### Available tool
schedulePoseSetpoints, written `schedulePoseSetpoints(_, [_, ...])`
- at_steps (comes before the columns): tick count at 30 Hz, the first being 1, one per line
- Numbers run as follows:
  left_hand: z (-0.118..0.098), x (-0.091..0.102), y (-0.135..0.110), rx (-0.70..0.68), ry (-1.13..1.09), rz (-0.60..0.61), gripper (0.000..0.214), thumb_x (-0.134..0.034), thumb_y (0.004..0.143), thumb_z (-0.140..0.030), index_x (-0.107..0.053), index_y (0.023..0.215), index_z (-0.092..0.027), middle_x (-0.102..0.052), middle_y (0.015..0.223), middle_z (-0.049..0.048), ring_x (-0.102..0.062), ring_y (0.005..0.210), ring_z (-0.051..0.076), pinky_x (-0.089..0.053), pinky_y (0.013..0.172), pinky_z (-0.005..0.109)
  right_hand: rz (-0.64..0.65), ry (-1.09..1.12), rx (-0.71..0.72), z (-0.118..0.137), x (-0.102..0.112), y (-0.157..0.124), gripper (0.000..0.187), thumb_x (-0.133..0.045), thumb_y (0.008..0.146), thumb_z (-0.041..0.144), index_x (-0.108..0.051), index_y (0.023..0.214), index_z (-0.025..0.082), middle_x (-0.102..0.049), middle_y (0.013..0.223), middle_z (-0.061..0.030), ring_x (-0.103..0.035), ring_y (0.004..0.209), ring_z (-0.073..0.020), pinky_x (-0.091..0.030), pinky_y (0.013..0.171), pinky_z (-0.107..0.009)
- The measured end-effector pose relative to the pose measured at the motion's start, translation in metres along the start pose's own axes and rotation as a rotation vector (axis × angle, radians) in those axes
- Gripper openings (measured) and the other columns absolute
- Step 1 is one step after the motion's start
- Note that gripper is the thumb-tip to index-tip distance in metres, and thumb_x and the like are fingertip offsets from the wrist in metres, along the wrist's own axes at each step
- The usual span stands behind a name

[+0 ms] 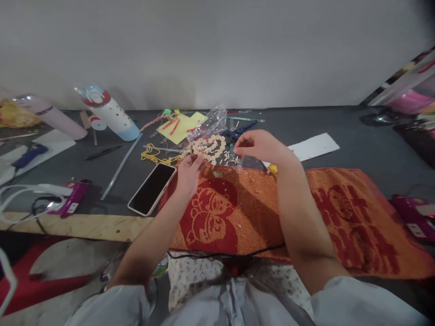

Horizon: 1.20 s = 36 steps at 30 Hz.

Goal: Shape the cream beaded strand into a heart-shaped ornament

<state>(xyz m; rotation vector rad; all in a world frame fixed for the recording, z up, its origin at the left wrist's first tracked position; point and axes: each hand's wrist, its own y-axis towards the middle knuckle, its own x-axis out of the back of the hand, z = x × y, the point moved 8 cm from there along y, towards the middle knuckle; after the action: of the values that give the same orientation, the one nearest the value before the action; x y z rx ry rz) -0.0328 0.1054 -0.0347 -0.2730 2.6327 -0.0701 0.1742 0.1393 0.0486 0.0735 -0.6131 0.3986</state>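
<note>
My left hand (189, 174) rests at the far edge of an orange and red towel (258, 213), its fingers curled on a piece of pale cream beadwork (208, 147). My right hand (258, 146) hovers just right of the beadwork with thumb and fingertips pinched together; what they hold is too small to make out. Loose cream beads (229, 158) lie scattered between both hands. A yellow cord (157, 156) trails left from the beadwork.
A phone (152, 188) lies face up beside my left hand. A clear plastic bag (208, 122), yellow paper (179, 125), blue pliers (239, 130), white paper (313, 146), a white and blue bottle (109, 115), a pink bottle (54, 116) and glue guns (69, 199) lie around.
</note>
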Motion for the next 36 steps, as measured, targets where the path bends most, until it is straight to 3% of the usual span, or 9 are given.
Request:
schedulePoseSetpoints(6, [0.004, -0.002, -0.004, 0.028, 0.010, 0.022, 0.035, -0.089, 0.058, -0.036, -0.066, 0.074, -0.015, -0.069, 0.080, -0.0001, -0.063, 0.069, 0.006, -0.051, 0.073, 0.020, -0.013, -0.020, 0.009, 0.004, -0.011, 0.006, 0.028, -0.058, 0.086, 0.042, -0.067, 0.099, 0.019, -0.070, 0.093, -0.0079, -0.061, 0.079, -0.0193, -0.046, 0.071, -0.034])
schedulePoseSetpoints(19, [0.008, -0.003, -0.007, 0.099, 0.040, -0.007, 0.041, -0.091, 0.052, -0.039, -0.069, 0.076, -0.014, -0.069, 0.075, -0.0005, -0.062, 0.069, 0.008, -0.050, 0.076, 0.022, -0.003, 0.001, 0.020, 0.003, -0.018, 0.010, 0.024, -0.054, 0.088, 0.038, -0.066, 0.081, 0.019, -0.067, 0.082, -0.0061, -0.057, 0.075, -0.0177, -0.042, 0.072, -0.034])
schedulePoseSetpoints(36, [0.008, -0.002, -0.006, 0.083, 0.100, 0.006, 0.040, -0.090, 0.052, -0.041, -0.071, 0.076, -0.015, -0.074, 0.086, 0.0034, -0.064, 0.075, 0.010, -0.051, 0.080, 0.025, -0.015, -0.063, 0.001, 0.004, -0.016, 0.009, 0.021, -0.054, 0.088, 0.033, -0.068, 0.082, 0.018, -0.069, 0.081, -0.0055, -0.058, 0.072, -0.0164, -0.042, 0.068, -0.033])
